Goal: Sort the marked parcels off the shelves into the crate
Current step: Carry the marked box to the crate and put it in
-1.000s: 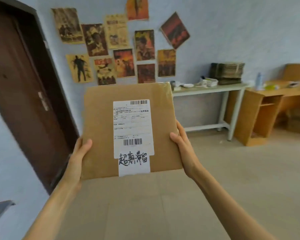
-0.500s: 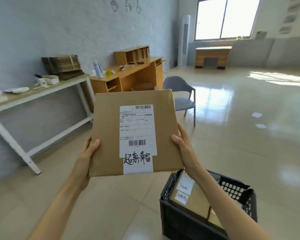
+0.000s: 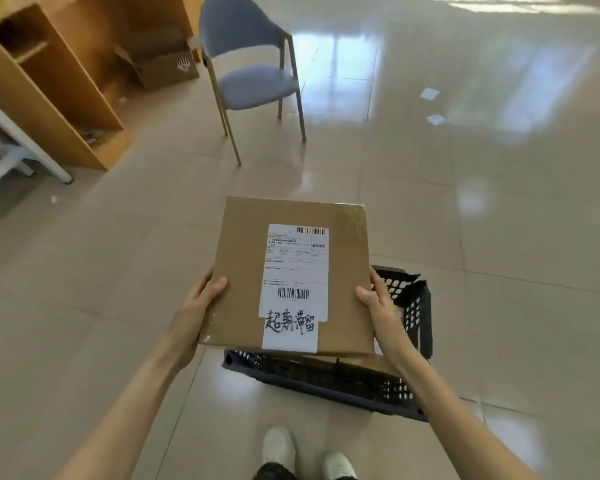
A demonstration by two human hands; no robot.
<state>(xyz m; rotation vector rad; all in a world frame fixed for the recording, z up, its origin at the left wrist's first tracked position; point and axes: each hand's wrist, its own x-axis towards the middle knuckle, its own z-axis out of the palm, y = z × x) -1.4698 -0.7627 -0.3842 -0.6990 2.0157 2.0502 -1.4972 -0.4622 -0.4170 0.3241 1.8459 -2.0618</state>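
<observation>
I hold a flat brown cardboard parcel (image 3: 243, 271) with a white shipping label and handwritten black characters on it. My left hand (image 3: 196, 306) grips its left edge and my right hand (image 3: 378, 306) grips its right edge. The parcel hovers, nearly level, above a black perforated plastic crate (image 3: 326, 379) on the floor. Most of the crate's inside is hidden by the parcel; a strip of brown cardboard (image 3: 364, 362) shows inside, under the parcel's near edge.
A blue chair (image 3: 253, 74) stands beyond the crate. A wooden desk (image 3: 42, 84) with an open cardboard box (image 3: 163, 60) beneath it is at the far left, beside a white table leg (image 3: 25, 143). My shoes (image 3: 305, 452) are just before the crate. Tiled floor lies all around.
My view has swung from the wall with posters, across the room, down to the floor. The parcel has come down from chest height to just above the crate, still in both hands.
</observation>
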